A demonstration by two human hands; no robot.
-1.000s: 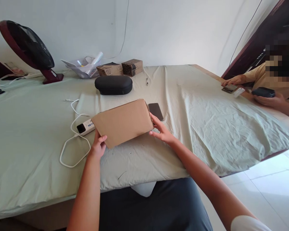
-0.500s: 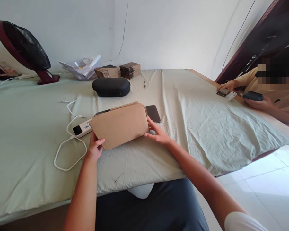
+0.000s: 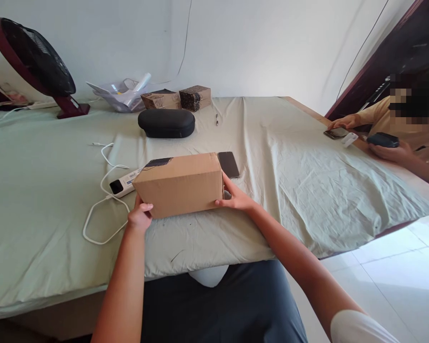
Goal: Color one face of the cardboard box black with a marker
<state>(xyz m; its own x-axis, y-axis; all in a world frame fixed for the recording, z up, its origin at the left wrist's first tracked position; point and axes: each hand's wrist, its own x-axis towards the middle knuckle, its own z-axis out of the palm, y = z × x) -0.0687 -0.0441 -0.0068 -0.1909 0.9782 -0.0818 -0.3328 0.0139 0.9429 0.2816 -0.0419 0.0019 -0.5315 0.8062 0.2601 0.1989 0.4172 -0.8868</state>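
Between my two hands is a brown cardboard box (image 3: 180,193) with a dark patch on the left of its top. My left hand (image 3: 140,216) grips its left end, the thumb on the front face and the fingers hidden behind. At the right end, my right hand (image 3: 238,196) holds the box with fingers behind the edge and thumb by the front corner. Just behind the box's right end lies a dark phone (image 3: 229,164). A white power strip (image 3: 123,185) with a white cable (image 3: 89,221) is beside its left end.
Behind the box are a black hard case (image 3: 166,124), two small cartons (image 3: 195,98), a plastic basket (image 3: 119,99) and a pen (image 3: 217,120). A fan (image 3: 35,62) stands back left. At the right edge, another person's hands (image 3: 389,145) hold a dark object and touch a phone.
The box has tipped so that more of its top and dark patch shows, and its front face stands more upright. Both my hands have stayed on its ends.
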